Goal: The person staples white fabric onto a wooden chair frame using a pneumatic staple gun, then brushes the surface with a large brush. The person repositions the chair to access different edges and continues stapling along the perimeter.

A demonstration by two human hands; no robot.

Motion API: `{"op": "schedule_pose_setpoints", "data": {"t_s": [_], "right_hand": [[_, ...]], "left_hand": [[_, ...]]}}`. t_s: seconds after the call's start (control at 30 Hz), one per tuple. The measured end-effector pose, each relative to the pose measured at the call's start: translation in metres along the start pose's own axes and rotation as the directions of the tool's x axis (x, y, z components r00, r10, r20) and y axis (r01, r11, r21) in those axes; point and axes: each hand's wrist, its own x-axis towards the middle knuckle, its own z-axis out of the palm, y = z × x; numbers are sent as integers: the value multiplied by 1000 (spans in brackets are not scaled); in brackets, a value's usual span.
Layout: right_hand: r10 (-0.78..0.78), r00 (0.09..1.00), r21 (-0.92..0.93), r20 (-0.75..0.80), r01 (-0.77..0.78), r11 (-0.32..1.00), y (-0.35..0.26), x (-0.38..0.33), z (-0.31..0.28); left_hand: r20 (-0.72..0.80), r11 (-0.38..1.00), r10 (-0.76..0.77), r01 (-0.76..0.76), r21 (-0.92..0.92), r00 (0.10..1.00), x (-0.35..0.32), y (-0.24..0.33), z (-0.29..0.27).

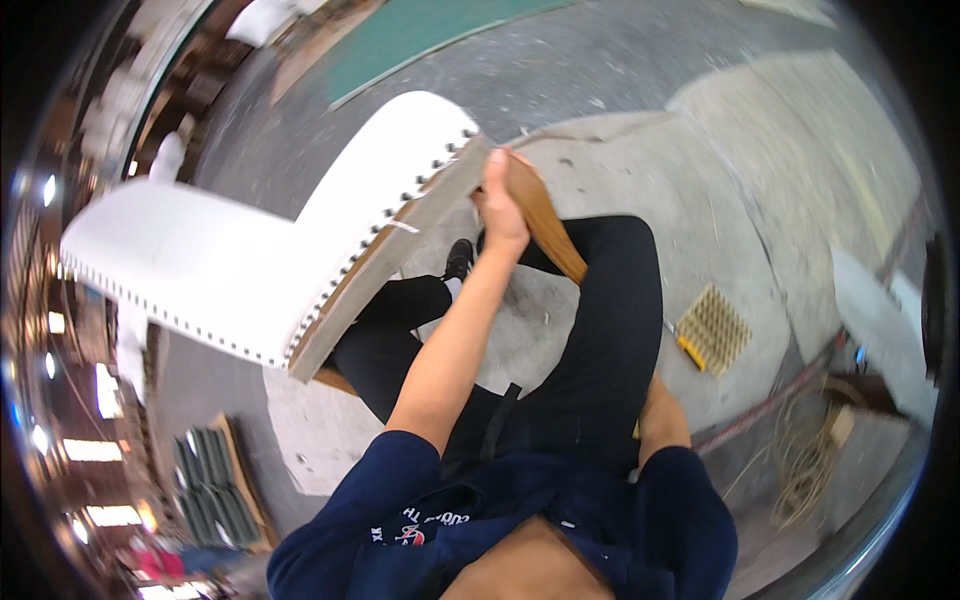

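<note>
A white upholstered chair point(200, 265) lies tilted across my lap. Dark round nailheads point(350, 262) run in a row along its edges, and a bare board point(400, 255) forms its underside. At the top end of that board, beside a curved brown wooden leg point(540, 215), my left hand point(503, 212) is closed on the chair's edge, thumb up. My right forearm point(662, 415) goes down beside my right thigh. The thigh hides the right hand and anything it may hold.
On the grey sheet point(620, 170) to my right rests a tan block with rows of pegs point(718, 330), a yellow-handled tool point(690, 352) at its edge. Coiled cord point(805, 465) lies lower right. Dark green rolls point(215, 485) stand lower left; a green sheet point(420, 40) is at the top.
</note>
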Motion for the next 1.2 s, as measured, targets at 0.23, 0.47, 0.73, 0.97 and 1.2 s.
{"op": "schedule_pose_setpoints", "data": {"t_s": [0.23, 0.47, 0.73, 0.97, 1.2], "right_hand": [[-47, 998, 256, -31, 54, 965, -55, -33, 4], [-191, 909, -111, -370, 161, 981, -111, -38, -123], [-538, 797, 854, -276, 460, 244, -314, -102, -216], [-587, 806, 460, -75, 550, 697, -365, -99, -201], [-739, 533, 444, -412, 826, 349, -424, -91, -213]], "left_hand": [[-84, 986, 136, -127, 109, 987, -1, 5, -60], [-141, 942, 283, -248, 225, 949, -8, -2, -47], [-17, 979, 93, -88, 185, 996, -16, 18, -48], [77, 981, -122, 108, 161, 990, -15, 25, -55], [164, 845, -24, -68, 530, 986, -23, -19, -85]]}}
